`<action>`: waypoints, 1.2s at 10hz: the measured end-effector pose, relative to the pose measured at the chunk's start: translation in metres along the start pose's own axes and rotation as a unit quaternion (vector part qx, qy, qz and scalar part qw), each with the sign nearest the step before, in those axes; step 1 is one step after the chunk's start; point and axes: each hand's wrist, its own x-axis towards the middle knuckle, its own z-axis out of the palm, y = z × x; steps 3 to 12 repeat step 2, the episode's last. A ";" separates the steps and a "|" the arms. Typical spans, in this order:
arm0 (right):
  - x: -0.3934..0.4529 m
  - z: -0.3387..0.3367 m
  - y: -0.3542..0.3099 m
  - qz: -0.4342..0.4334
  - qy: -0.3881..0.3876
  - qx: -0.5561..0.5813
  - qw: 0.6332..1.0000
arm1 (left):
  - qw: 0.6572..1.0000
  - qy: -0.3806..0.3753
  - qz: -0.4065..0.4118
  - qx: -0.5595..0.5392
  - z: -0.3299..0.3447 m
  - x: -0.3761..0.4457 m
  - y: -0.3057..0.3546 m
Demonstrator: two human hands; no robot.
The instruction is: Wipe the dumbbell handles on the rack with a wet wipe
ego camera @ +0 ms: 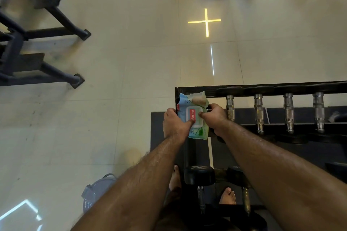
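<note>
A blue-green wet wipe pack (194,100) with a white lid and red label lies on the left end of the black dumbbell rack (262,88). My left hand (175,124) holds the pack's left edge, thumb on the lid. My right hand (213,116) grips the pack's right side, thumb at the lid's edge. Several dumbbells with chrome handles (258,112) lie in a row on the top tier to the right. Two more dumbbells (200,176) rest on a lower tier near my bare feet.
Black metal equipment frames (56,33) stand on the tiled floor at the left. A grey round bin (97,191) sits on the floor at the lower left. A dark mat (159,133) lies under the rack.
</note>
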 end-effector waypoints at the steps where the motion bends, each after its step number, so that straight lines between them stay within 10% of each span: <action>1: -0.007 -0.002 0.001 -0.036 0.018 -0.038 0.998 | 1.000 0.000 0.005 0.003 0.001 -0.001 -0.003; 12: -0.019 -0.004 0.004 -0.110 0.056 -0.127 0.984 | 1.000 0.006 0.012 -0.008 0.002 -0.004 -0.007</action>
